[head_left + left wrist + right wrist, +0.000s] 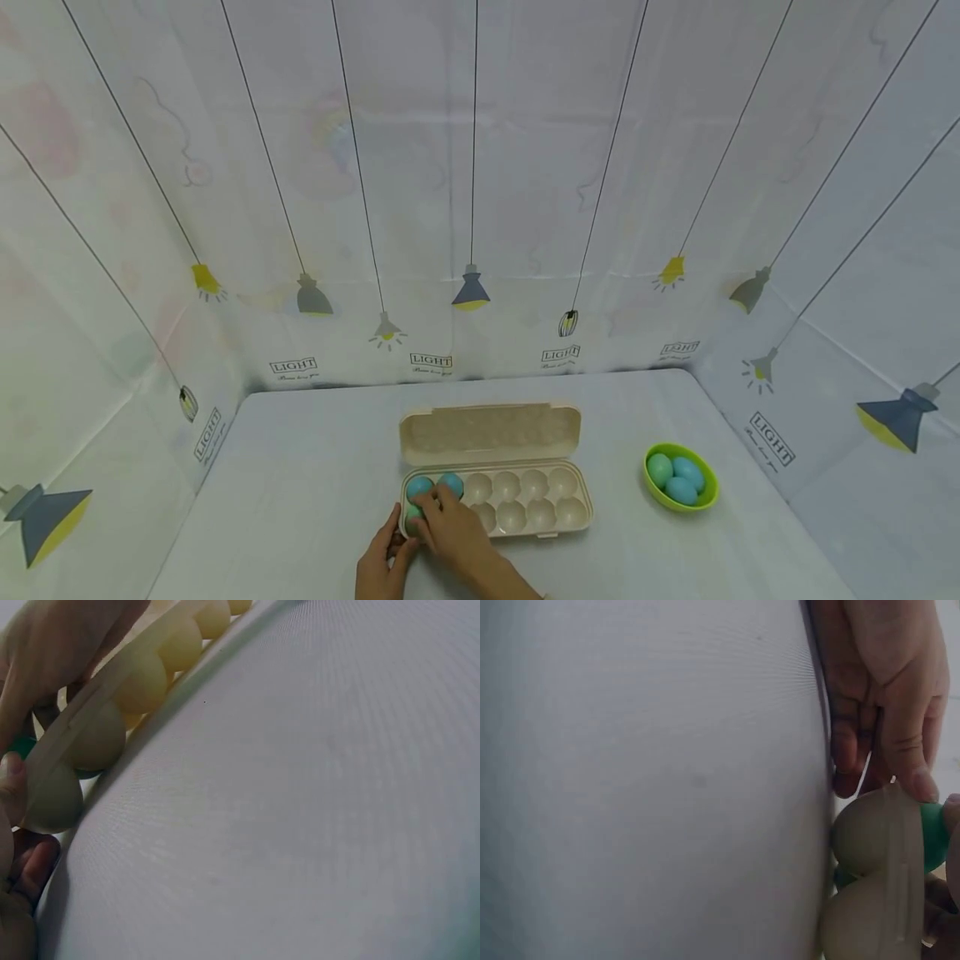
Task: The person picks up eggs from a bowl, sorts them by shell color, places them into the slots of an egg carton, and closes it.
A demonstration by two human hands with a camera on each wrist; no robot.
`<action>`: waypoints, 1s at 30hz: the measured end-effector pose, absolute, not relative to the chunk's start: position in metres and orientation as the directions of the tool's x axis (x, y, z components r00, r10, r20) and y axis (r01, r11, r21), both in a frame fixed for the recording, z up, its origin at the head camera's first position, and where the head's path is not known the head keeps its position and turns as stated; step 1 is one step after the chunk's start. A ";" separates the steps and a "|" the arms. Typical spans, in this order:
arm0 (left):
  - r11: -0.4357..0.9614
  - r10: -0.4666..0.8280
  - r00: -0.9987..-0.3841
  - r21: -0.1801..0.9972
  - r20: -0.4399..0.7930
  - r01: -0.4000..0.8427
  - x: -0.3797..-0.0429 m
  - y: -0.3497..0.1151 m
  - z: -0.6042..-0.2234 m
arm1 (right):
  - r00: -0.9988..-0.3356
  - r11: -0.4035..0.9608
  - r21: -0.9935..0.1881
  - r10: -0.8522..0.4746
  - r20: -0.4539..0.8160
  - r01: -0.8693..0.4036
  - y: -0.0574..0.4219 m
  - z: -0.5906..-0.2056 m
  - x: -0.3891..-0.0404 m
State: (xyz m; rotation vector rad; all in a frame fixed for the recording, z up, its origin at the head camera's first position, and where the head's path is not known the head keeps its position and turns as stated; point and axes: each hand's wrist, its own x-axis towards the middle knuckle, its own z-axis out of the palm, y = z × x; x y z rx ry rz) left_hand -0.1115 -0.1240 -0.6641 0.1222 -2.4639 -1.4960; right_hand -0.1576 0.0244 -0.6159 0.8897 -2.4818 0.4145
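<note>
An egg carton (511,518) lies with its lid raised toward the back. My left hand (382,562) grips its front left corner, thumb at the rim and fingers lower on the outside. Within the front left cup sits a green egg (412,522), which my right hand (459,533) pinches from above; the right wrist view shows fingertips against this green egg (933,838). Two blue eggs fill back-row cups: one blue egg (418,487) at the left end, another blue egg (452,482) beside it. My right hand partly covers the front-row cups near it.
To the right of the carton stands a lime-green bowl (712,493) with a green egg (660,470) and two blue eggs (681,491). The white tabletop (300,483) meets a wall cloth (517,167) printed with hanging lamps at the back and sides.
</note>
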 end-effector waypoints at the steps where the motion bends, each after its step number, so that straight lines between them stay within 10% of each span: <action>1: 0.470 -0.199 -0.966 0.881 0.166 0.055 -0.111 -0.124 -0.664 | -0.683 0.745 -0.122 -0.518 0.515 -0.656 0.024 -0.617 -0.157; 30: 0.455 -0.201 -0.971 0.890 0.131 0.025 -0.111 -0.125 -0.664 | -0.654 0.689 -0.177 -0.528 0.542 -0.703 0.028 -0.620 -0.156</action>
